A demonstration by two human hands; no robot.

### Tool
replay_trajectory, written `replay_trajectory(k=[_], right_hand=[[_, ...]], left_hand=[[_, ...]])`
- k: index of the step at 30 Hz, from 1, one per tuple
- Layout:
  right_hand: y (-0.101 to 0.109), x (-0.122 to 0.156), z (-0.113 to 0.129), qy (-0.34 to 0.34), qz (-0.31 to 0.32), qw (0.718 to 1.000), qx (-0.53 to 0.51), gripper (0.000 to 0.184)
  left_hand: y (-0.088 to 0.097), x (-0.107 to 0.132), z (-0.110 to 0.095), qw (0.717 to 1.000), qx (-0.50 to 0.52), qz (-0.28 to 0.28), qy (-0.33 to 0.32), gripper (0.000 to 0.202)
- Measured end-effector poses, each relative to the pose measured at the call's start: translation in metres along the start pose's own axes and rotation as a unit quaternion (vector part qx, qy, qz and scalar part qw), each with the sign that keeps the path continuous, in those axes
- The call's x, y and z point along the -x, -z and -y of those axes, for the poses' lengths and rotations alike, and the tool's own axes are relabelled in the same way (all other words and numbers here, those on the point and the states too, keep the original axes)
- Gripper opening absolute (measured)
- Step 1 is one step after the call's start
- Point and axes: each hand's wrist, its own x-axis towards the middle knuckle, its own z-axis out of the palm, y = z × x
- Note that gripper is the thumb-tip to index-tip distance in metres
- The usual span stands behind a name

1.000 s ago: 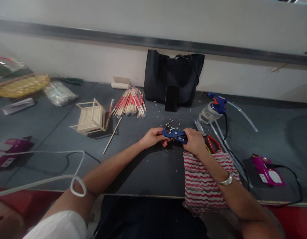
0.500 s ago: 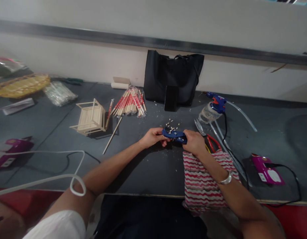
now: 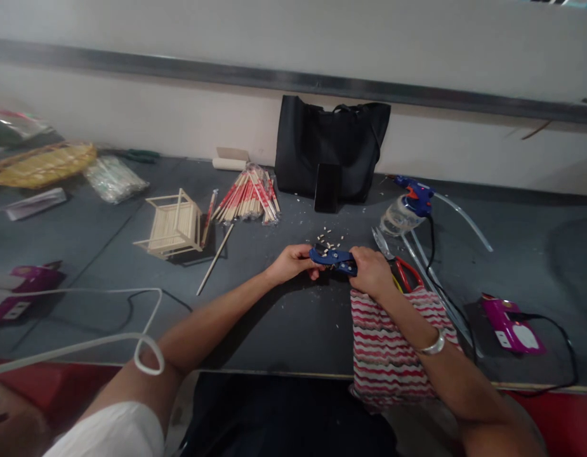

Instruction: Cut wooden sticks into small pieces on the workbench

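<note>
My right hand (image 3: 373,273) is wrapped round the handles of a blue hand cutter (image 3: 332,256), held just above the dark tabletop. At the cutter's jaw end, the fingers of my left hand (image 3: 293,263) are pinched together; what they hold is too small and hidden to make out. Small pale cut pieces of stick (image 3: 327,240) lie scattered just behind the cutter. One long thin wooden stick (image 3: 215,259) rests on the table to the left of my left hand. Farther left stands a small chair-like frame of wooden sticks (image 3: 175,223).
Packaged chopsticks (image 3: 248,197) lie behind the frame. A black bag (image 3: 331,139) with a phone (image 3: 327,187) against it stands by the wall. At right are a blue glue gun (image 3: 414,197) on a jar, red-handled scissors (image 3: 407,273), striped cloth (image 3: 393,346) and a magenta box (image 3: 512,325) with a cord.
Almost nothing differs. Both hands and the blue cutter stay in nearly the same place, with only a very slight shift of the right hand.
</note>
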Motion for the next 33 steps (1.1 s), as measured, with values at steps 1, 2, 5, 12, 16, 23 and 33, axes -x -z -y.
replay_trajectory(k=[1, 2, 5, 12, 16, 23, 33], right_hand=[[0.000, 0.000, 0.000, 0.000, -0.001, 1.000, 0.001, 0.031], [0.001, 0.000, 0.000, 0.002, -0.001, 1.000, 0.001, 0.030], [0.004, 0.000, 0.001, 0.005, 0.010, 1.000, -0.004, 0.025], [0.011, 0.001, 0.006, -0.032, 0.047, 0.998, -0.003, 0.019], [0.012, 0.001, 0.008, -0.050, 0.057, 0.997, 0.003, 0.018], [0.014, -0.001, 0.007, -0.051, 0.069, 0.996, 0.008, 0.018], [0.002, 0.000, -0.002, -0.039, -0.010, 0.999, -0.023, 0.017]], left_hand=[[0.000, 0.000, 0.000, 1.000, 0.001, -0.001, 0.002, 0.048], [0.000, 0.000, 0.000, 1.000, 0.003, -0.001, 0.004, 0.049], [0.000, 0.000, 0.000, 1.000, 0.004, 0.000, 0.009, 0.047], [0.001, 0.000, -0.005, 1.000, 0.014, 0.015, 0.020, 0.045], [0.002, 0.000, -0.008, 0.999, 0.029, 0.036, 0.024, 0.048], [0.004, 0.001, -0.009, 0.998, 0.037, 0.047, 0.030, 0.043], [0.003, -0.001, -0.007, 0.998, 0.042, 0.033, 0.027, 0.045]])
